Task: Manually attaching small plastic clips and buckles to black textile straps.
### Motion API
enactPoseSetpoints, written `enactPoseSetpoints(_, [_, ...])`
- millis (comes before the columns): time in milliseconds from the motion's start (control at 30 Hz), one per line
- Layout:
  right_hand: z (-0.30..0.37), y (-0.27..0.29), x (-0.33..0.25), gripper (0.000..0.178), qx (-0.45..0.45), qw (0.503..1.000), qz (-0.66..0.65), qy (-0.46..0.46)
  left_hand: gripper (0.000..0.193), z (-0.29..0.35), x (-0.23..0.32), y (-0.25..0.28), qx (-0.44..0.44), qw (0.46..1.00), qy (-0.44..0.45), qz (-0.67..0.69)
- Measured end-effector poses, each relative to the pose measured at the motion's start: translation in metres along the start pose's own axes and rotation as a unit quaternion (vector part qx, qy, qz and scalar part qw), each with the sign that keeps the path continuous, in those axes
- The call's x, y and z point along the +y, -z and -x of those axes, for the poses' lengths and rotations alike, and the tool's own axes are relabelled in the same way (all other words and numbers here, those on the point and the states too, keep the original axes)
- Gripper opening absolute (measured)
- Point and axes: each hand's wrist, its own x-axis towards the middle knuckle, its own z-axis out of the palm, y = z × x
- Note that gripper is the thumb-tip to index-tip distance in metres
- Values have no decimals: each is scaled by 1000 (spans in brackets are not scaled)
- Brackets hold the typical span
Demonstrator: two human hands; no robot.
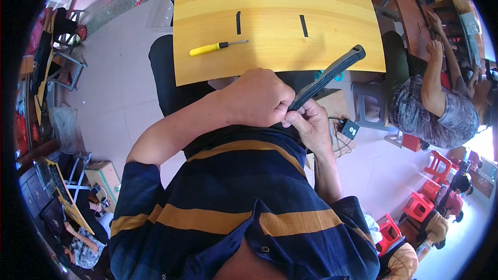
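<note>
Your hands (259, 97) meet, clamped on the black strap (328, 80) at frame centre; uneven pull could twist it.

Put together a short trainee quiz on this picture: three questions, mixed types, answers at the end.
1. True or false: the yellow screwdriver lies on the wooden table.
2. How many short black strips lie in the middle of the table?
3. In the picture, the dark strap extends from the left hand and right hand: (A) down and left, (B) up and right, (C) straight down.

Key: 1. True; 2. Two; 3. B
</note>
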Motion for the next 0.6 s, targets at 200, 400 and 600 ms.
enactPoseSetpoints(200, [-9,0,14,24,34,989,-143,33,12,-2,6,9,0,999,30,28])
enactPoseSetpoints(400, [-12,-17,-2,34,122,954,-273,0,30,-4,5,-2,105,991,-45,-65])
enactPoseSetpoints(600, [8,-1,-11,58,-74,966,-241,-53,25,-9,-5,6,66,996,-40,-32])
